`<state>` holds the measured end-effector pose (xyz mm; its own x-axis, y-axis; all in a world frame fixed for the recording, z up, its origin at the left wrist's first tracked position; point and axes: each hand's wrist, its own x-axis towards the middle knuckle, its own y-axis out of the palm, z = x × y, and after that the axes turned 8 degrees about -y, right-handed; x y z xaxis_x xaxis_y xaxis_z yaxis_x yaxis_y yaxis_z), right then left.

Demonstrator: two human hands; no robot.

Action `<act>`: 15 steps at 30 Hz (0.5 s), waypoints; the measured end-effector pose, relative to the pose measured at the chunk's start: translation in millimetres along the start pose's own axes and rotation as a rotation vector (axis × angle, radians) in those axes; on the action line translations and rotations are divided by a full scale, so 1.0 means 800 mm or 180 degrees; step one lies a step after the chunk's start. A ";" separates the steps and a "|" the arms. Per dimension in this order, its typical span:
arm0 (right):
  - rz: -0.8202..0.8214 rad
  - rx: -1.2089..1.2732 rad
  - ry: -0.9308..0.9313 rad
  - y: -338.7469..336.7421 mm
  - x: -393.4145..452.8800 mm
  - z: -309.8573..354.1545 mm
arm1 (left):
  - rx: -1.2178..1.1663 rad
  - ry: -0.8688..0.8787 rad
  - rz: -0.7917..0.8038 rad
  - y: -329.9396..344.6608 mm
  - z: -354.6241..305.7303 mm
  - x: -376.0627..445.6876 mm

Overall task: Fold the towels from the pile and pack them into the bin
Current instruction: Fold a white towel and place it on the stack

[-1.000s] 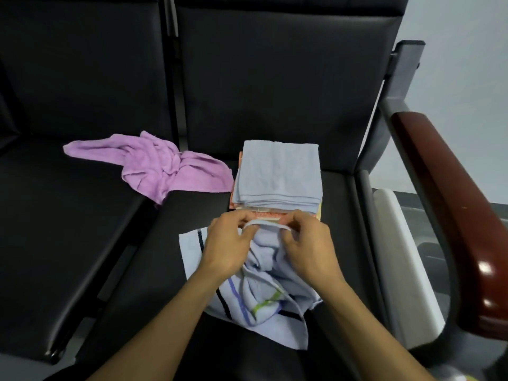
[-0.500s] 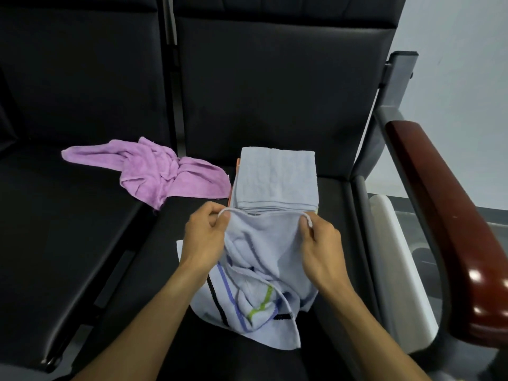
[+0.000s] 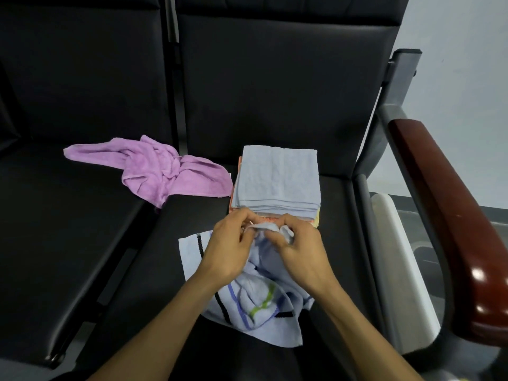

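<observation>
A crumpled light blue towel [image 3: 257,303] with black, blue and green stripes lies on the black seat in front of me. My left hand [image 3: 228,250] and my right hand [image 3: 299,251] sit close together over it, each pinching its upper edge between thumb and fingers. Just behind my hands stands a stack of folded towels [image 3: 277,182], light blue on top with orange and yellow edges showing below. A loose purple towel [image 3: 159,170] lies bunched at the left, across the gap between two seats. No bin is in view.
The black seats [image 3: 82,243] have tall black backrests behind them. A dark red wooden armrest [image 3: 450,224] on a grey metal frame runs along the right. A white object [image 3: 398,259] sits below it, beyond the seat's edge.
My hands, spread apart along the towel's edge half a second ago, have come back together near the stack, bunching the edge between them.
</observation>
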<state>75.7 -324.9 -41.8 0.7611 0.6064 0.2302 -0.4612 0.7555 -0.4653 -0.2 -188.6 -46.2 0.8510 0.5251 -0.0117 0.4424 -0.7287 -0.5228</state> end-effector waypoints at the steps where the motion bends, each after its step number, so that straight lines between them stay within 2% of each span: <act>1: 0.0009 0.0043 -0.0057 0.000 -0.001 0.003 | 0.0195 -0.0015 -0.0092 0.001 0.004 0.001; 4: -0.0267 0.0217 0.0013 -0.001 -0.004 0.009 | 0.0581 -0.0117 -0.0317 0.002 0.015 0.004; 6: -0.0540 0.0065 0.0251 -0.005 -0.001 0.001 | 0.0369 -0.0235 -0.0402 -0.001 0.019 0.007; 8: -0.0392 -0.0246 0.0352 -0.010 0.001 -0.005 | 0.0006 -0.0134 -0.0304 -0.005 0.014 0.009; 11: 0.0358 -0.0092 0.0323 -0.008 -0.003 -0.002 | -0.0248 0.0152 0.0145 -0.004 0.004 0.005; 13: 0.0327 -0.0149 -0.0031 -0.004 -0.004 0.001 | -0.0221 0.0179 0.0199 -0.001 0.004 0.004; 15: -0.0105 -0.0257 -0.0159 -0.004 -0.002 0.001 | -0.0285 0.0077 0.0172 -0.002 0.007 0.005</act>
<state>76.1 -328.2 -40.1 0.7506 0.5947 0.2880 -0.3964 0.7539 -0.5238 1.3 -183.2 -50.2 0.8804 0.4739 -0.0166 0.4182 -0.7926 -0.4437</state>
